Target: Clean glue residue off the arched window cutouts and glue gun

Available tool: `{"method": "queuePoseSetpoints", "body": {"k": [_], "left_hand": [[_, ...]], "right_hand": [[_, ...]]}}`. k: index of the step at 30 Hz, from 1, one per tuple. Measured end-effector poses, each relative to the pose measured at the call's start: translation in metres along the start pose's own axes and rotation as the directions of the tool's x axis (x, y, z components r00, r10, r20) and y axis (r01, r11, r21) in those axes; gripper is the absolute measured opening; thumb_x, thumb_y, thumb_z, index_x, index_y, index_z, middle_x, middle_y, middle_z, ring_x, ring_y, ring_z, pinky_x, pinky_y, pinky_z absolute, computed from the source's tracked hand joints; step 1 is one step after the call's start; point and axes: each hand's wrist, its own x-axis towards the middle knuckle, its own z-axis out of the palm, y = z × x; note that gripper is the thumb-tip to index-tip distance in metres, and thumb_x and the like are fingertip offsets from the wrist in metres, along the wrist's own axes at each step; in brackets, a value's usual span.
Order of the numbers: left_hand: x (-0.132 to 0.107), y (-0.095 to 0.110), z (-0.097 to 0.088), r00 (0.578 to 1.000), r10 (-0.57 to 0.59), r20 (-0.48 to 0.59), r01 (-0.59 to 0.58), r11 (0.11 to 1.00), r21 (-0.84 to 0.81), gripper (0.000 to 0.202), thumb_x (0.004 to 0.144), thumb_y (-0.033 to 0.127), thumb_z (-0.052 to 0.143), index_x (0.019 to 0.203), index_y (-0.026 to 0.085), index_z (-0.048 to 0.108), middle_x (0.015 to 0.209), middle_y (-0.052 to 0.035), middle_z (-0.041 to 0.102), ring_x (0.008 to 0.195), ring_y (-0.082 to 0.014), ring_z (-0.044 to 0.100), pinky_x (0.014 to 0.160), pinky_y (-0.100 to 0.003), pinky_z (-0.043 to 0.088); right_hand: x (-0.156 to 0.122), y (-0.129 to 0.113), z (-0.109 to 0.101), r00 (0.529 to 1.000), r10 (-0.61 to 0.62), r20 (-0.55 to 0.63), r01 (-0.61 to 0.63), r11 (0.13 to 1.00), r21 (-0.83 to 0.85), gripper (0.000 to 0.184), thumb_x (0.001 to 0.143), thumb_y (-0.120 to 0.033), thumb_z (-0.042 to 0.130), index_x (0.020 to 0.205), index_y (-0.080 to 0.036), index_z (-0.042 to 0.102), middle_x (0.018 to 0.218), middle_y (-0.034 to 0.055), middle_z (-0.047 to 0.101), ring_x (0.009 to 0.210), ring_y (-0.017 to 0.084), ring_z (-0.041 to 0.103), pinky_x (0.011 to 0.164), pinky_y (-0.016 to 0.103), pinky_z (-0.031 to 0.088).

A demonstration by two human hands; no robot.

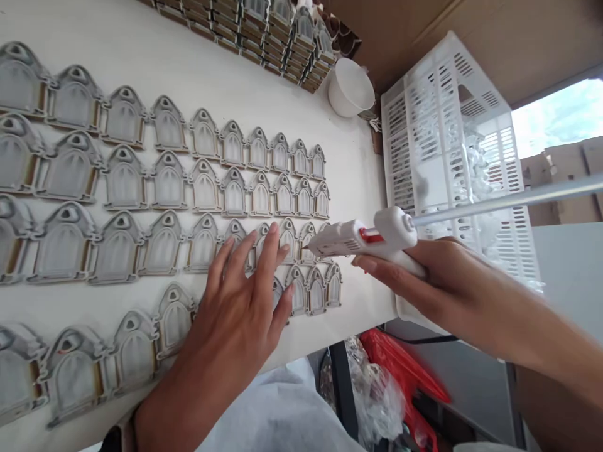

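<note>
Several rows of grey arch-shaped pieces [167, 182] with brown edges lie flat on a white table [198, 75]. My left hand [245, 295] rests palm down on pieces in the two nearest rows, fingers stretched out and slightly spread. My right hand [424, 276] is wrapped round the handle of a white glue gun [362, 237] with a red trigger and a long glue stick out the back. Its nozzle points left and hovers over the right end of the third row, just beyond my left fingertips.
Stacks of the same pieces [273, 34] stand at the table's far edge beside a white bowl [351, 88]. A white slotted plastic crate [452, 144] stands right of the table. Red and clear plastic bags [391, 376] lie below the table's near right corner.
</note>
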Motion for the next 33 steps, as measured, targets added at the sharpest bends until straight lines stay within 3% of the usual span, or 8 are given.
{"method": "queuePoseSetpoints", "body": {"k": [5,10,15,19,22,28,31,33], "left_hand": [[0.002,0.0,-0.001,1.0,-0.007,0.006,0.007,1.0,0.006,0.075,0.124,0.035,0.052,0.184,0.002,0.022,0.155,-0.0091,0.084,0.166,-0.0418,0.052,0.145,-0.055,0.025],[0.001,0.0,-0.002,1.0,0.002,0.011,-0.002,1.0,0.009,0.076,0.124,0.037,0.053,0.183,0.001,0.023,0.156,-0.0105,0.084,0.165,-0.0434,0.052,0.145,-0.057,0.026],[0.001,0.001,-0.002,0.999,-0.013,0.031,0.013,1.0,0.013,0.076,0.124,0.037,0.053,0.184,0.004,0.02,0.157,-0.0115,0.084,0.167,-0.0433,0.05,0.144,-0.06,0.028],[0.001,0.001,-0.003,0.999,-0.018,0.034,0.018,1.0,0.016,0.078,0.124,0.038,0.053,0.185,0.005,0.019,0.156,-0.0128,0.084,0.167,-0.0444,0.052,0.143,-0.063,0.03],[0.001,0.001,-0.003,1.0,-0.025,0.019,0.024,1.0,0.017,0.079,0.124,0.039,0.053,0.186,0.008,0.017,0.154,-0.012,0.085,0.167,-0.0449,0.054,0.143,-0.064,0.032],[0.001,0.002,-0.003,0.999,-0.023,0.029,0.023,0.999,0.022,0.079,0.124,0.039,0.052,0.186,0.006,0.016,0.156,-0.0101,0.084,0.167,-0.0453,0.054,0.144,-0.061,0.028],[0.002,0.002,-0.003,1.0,-0.016,0.017,0.016,0.999,0.041,0.076,0.125,0.039,0.051,0.185,0.004,0.02,0.153,-0.0116,0.086,0.166,-0.0449,0.054,0.144,-0.061,0.029],[0.002,0.003,-0.002,1.0,-0.01,-0.002,0.01,0.998,0.057,0.074,0.125,0.038,0.051,0.183,0.003,0.023,0.15,-0.0141,0.086,0.165,-0.0442,0.056,0.143,-0.06,0.032]], "right_hand": [[-0.016,0.009,0.025,0.982,0.181,0.059,-0.188,0.972,0.142,0.076,0.11,-0.087,0.06,0.065,-0.028,0.044,0.056,-0.0057,0.031,0.051,0.013,0.031,0.044,0.033,0.022],[-0.016,0.013,0.043,0.973,0.217,0.084,-0.228,0.96,0.161,0.075,0.11,-0.09,0.054,0.069,-0.027,0.05,0.06,-0.0038,0.04,0.058,0.015,0.035,0.05,0.033,0.026],[-0.015,0.013,0.047,0.988,0.149,0.049,-0.153,0.982,0.107,0.075,0.113,-0.087,0.051,0.069,-0.027,0.052,0.061,-0.004,0.041,0.057,0.016,0.038,0.052,0.033,0.032],[-0.014,0.009,0.048,0.999,0.038,-0.016,-0.037,0.998,0.049,0.071,0.119,-0.076,0.053,0.066,-0.029,0.043,0.057,-0.0069,0.032,0.052,0.015,0.035,0.053,0.035,0.03],[-0.015,0.007,0.047,1.0,-0.027,0.007,0.027,0.998,0.053,0.069,0.123,-0.067,0.051,0.068,-0.029,0.039,0.055,-0.0089,0.027,0.049,0.013,0.033,0.054,0.035,0.029],[-0.021,0.007,0.042,0.991,-0.079,-0.104,0.07,0.994,-0.085,0.071,0.121,-0.074,0.052,0.067,-0.029,0.042,0.054,-0.0048,0.04,0.053,0.017,0.048,0.051,0.032,0.036],[-0.022,0.001,0.037,0.99,-0.108,-0.087,0.097,0.988,-0.12,0.07,0.121,-0.072,0.054,0.067,-0.028,0.044,0.05,-0.0062,0.037,0.045,0.015,0.036,0.046,0.033,0.027],[-0.021,-0.006,0.032,0.992,-0.127,-0.023,0.124,0.986,-0.111,0.059,0.123,-0.062,0.057,0.076,-0.027,0.058,0.051,-0.0071,0.042,0.042,0.013,0.029,0.046,0.034,0.023]]}}
